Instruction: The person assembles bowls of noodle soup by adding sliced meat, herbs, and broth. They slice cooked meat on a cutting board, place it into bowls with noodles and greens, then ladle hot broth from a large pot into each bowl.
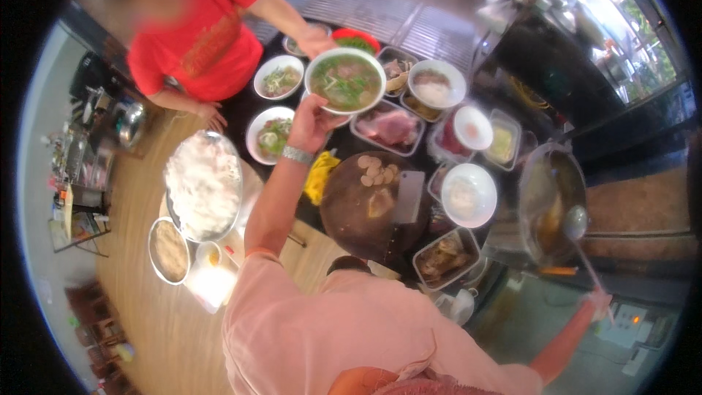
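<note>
My left hand (313,123), with a metal watch at the wrist, holds the near edge of a white bowl (346,81) of soup with chopped green herbs. At the far right my right hand (598,305) grips the handle of a ladle (576,221), whose bowl is at a large pot (553,203) of broth. Below the raised bowl lies a round chopping board (351,219) with sliced meat pieces (377,170) and a cleaver (409,196). White bowls with noodles (462,195), and with noodles and greens (274,134), stand around it.
A person in a red shirt (203,38) stands across the table, one hand close to the raised bowl. Trays of raw meat (388,127) and cooked meat (446,258) stand near the board. A large tray of white noodles (204,186) and a yellow cloth (321,177) are at left.
</note>
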The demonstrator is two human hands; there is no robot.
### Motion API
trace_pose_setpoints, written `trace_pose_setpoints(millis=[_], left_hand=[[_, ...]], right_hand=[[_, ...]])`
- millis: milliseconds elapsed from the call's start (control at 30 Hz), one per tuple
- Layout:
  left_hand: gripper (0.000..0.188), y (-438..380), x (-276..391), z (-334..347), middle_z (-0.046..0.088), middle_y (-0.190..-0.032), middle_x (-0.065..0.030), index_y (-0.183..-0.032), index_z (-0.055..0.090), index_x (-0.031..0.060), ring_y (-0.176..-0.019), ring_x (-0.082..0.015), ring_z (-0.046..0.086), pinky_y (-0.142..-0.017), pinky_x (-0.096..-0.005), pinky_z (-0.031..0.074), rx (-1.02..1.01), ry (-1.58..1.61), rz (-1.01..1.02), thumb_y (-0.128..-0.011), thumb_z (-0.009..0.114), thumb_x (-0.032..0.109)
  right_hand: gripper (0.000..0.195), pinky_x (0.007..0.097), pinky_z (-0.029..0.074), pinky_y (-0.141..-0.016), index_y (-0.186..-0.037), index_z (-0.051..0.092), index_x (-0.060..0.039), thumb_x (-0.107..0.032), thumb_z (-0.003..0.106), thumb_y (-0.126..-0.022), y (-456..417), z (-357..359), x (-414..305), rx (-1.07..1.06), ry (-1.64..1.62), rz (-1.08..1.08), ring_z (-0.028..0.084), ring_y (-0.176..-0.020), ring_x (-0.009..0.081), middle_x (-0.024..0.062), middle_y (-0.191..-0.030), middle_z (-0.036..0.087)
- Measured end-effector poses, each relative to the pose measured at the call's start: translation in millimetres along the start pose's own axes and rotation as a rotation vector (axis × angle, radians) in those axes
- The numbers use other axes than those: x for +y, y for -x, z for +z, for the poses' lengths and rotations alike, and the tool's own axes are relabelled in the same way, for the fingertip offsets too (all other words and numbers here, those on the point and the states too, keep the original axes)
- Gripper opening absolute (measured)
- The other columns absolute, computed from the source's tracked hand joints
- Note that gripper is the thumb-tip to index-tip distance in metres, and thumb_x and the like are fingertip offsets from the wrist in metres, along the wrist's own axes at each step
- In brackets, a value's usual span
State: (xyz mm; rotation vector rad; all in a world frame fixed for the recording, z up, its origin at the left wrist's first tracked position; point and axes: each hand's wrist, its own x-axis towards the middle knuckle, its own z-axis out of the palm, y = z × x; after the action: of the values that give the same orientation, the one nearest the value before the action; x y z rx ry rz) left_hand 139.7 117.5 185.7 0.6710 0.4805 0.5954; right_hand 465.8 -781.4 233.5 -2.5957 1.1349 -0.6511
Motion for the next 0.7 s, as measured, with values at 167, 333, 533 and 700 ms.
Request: trace_pose_setpoints(millis=[167,333,533,700], left_hand=[[0.042,-44,0,-37,0.062,-0.127,-0.0186,-0.128,0.051,0.0001,-0.113,-0.0321,0.064,-0.095,-0.0550,0.058,0.010,0.112,0.038,-0.088,0.054,0.013],[0.045,-37,43,-43,0.058,-0.132,-0.0208,-0.131,0.049,-0.0018,-0.117,-0.0347,0.062,-0.098,-0.0564,0.056,0.062,0.046,0.121,-0.089,0.056,0.014],[0.049,-90,69,-68,0.057,-0.132,-0.0232,-0.133,0.048,-0.0021,-0.120,-0.0384,0.060,-0.101,-0.0564,0.053,-0.053,0.068,0.185,-0.092,0.060,0.021],[0.039,-92,109,-113,0.060,-0.117,-0.0199,-0.122,0.055,0.0005,-0.111,-0.0375,0.063,-0.100,-0.0570,0.053,0.033,0.075,0.121,-0.095,0.063,0.027]], right_hand=[[0.055,0.0413,0.054,-0.086,-0.118,0.067,-0.0103,-0.059,0.058,-0.094,-65,-39,24,-0.024,0.704,-0.220,0.068,-0.105,0.0307,0.0110,-0.113,0.072],[0.046,0.0401,0.054,-0.069,-0.108,0.072,-0.0035,-0.046,0.060,-0.097,16,-15,-20,-0.021,0.482,-0.086,0.069,-0.085,0.0254,0.0103,-0.096,0.074],[0.063,0.0426,0.055,-0.081,-0.115,0.072,-0.0072,-0.064,0.050,-0.096,27,-55,-32,-0.104,0.821,-0.165,0.071,-0.099,0.0312,0.0146,-0.107,0.074],[0.065,0.0426,0.054,-0.087,-0.118,0.071,-0.0072,-0.061,0.038,-0.101,81,-51,-83,-0.181,0.929,-0.266,0.068,-0.109,0.0330,0.0152,-0.116,0.071]])
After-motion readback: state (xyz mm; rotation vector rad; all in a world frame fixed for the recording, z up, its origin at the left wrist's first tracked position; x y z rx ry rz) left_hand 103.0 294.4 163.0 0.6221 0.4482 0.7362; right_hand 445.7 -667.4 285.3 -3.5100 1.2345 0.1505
